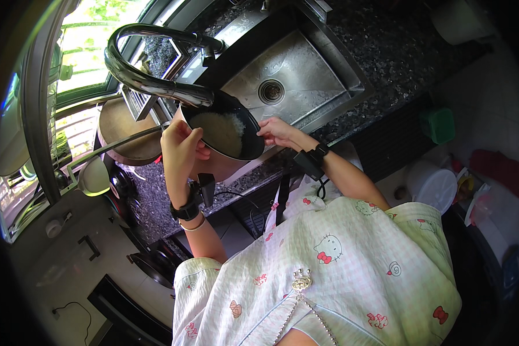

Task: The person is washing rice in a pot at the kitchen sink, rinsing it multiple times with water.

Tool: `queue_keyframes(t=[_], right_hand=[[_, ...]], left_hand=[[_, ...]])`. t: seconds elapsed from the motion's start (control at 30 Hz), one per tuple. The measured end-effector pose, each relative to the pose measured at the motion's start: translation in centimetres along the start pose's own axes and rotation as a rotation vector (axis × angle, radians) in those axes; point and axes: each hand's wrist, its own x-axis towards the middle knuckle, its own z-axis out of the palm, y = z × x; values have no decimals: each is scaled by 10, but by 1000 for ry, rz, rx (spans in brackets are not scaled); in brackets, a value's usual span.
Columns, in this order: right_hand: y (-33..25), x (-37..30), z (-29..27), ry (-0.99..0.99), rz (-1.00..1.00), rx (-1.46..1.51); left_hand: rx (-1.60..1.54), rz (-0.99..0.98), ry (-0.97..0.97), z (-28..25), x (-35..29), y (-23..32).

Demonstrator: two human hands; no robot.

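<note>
A round black pot [249, 151] with white rice [219, 131] inside is held over the front edge of a steel sink [297, 72]. My left hand [180, 143] grips the pot's left rim. My right hand [275, 131] holds the right rim with the fingers on its edge. A curved chrome tap [150, 81] arches above the pot, its spout end right over the pot's back rim. Both wrists carry black bands with small devices.
Dark speckled stone counter [386, 52] surrounds the sink. A round wooden board [121, 130] and a ladle [95, 176] lie at the left by the window. On the floor at right stand a white bucket [435, 184] and a green container [439, 124].
</note>
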Motion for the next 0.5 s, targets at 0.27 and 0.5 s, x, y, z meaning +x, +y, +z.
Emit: queue_keyframes(t=[0.27,0.5], right_hand=[[-1,0,0,-5,3,3],[-5,-3,3,-1,-1,28]], left_hand=[[4,7,0,0,1,1],[4,11,0,0,1,3]])
